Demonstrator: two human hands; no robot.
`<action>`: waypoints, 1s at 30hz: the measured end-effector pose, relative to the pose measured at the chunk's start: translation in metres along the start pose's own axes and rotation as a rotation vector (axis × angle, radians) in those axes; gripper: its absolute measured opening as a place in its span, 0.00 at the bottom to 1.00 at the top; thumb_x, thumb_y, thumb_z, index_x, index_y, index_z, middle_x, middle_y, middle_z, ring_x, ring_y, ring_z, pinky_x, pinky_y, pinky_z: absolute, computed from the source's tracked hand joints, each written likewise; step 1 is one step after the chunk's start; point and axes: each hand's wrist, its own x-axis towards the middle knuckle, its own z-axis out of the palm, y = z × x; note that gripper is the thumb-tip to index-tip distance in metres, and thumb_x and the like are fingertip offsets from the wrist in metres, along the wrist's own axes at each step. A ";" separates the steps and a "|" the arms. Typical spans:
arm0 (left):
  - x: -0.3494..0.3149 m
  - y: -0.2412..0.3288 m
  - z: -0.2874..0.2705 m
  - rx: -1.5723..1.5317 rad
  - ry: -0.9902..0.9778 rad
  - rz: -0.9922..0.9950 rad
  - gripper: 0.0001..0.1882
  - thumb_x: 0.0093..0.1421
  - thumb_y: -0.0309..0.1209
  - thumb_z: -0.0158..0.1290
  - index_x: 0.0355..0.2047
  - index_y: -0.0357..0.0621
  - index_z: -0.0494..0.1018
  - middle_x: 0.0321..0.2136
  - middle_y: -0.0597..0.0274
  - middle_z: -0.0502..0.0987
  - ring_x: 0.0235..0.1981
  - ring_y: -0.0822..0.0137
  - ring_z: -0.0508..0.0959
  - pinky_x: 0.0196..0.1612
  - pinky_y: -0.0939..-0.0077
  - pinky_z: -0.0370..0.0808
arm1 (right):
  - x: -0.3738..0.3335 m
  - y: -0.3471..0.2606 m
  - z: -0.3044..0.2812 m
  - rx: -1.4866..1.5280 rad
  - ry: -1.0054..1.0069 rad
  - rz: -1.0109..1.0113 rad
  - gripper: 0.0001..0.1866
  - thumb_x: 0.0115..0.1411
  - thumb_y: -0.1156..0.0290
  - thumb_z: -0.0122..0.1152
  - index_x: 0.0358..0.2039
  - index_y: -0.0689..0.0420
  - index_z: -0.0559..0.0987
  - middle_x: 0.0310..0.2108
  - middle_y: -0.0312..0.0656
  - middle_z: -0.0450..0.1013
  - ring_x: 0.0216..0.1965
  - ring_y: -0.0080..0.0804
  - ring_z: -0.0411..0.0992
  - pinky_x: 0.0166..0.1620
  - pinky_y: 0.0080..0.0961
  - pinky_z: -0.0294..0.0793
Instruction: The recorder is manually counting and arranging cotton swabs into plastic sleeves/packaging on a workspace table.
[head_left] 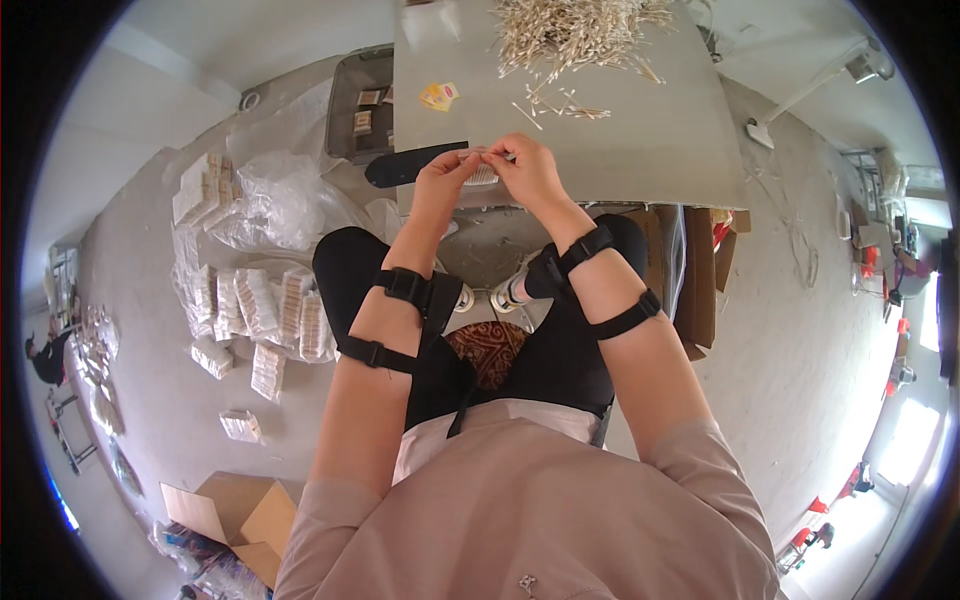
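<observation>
At the near edge of the table, my left hand and my right hand meet, fingertips almost touching. Both are closed in a pinch on the top of a small clear bag of cotton swabs, whose white ridged side shows below my fingers. The bag's upper edge is mostly hidden by them. A flat black strip with a rounded end juts past the table's left edge, just beside my left hand. Farther back lies a large heap of loose cotton swabs, with several strays nearer to me.
Yellow-and-white paper labels lie on the table's left. Beside it stands a grey bin holding small packs. Many white bundles and plastic sheeting cover the floor at left. Cardboard boxes stand under the table's right and lower left.
</observation>
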 end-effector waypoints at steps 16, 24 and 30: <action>0.009 -0.024 0.004 -0.138 0.257 0.014 0.13 0.61 0.25 0.57 0.45 0.37 0.77 0.39 0.66 0.79 0.40 0.77 0.74 0.46 0.83 0.69 | 0.000 0.027 0.027 0.089 0.102 0.284 0.12 0.55 0.67 0.67 0.28 0.62 0.76 0.23 0.44 0.75 0.26 0.35 0.74 0.32 0.30 0.72; 0.006 -0.029 0.009 -0.137 0.267 0.050 0.12 0.61 0.23 0.54 0.46 0.38 0.75 0.36 0.69 0.76 0.37 0.79 0.72 0.42 0.85 0.68 | -0.002 0.043 0.027 0.389 0.033 0.335 0.07 0.60 0.71 0.62 0.30 0.61 0.75 0.25 0.34 0.73 0.26 0.18 0.71 0.30 0.18 0.71; 0.009 -0.031 0.010 -0.200 0.304 0.117 0.10 0.62 0.26 0.55 0.44 0.38 0.75 0.35 0.69 0.76 0.36 0.79 0.72 0.40 0.85 0.68 | 0.000 0.038 0.033 0.279 0.012 0.298 0.07 0.61 0.71 0.62 0.31 0.61 0.75 0.25 0.33 0.73 0.26 0.18 0.71 0.30 0.18 0.72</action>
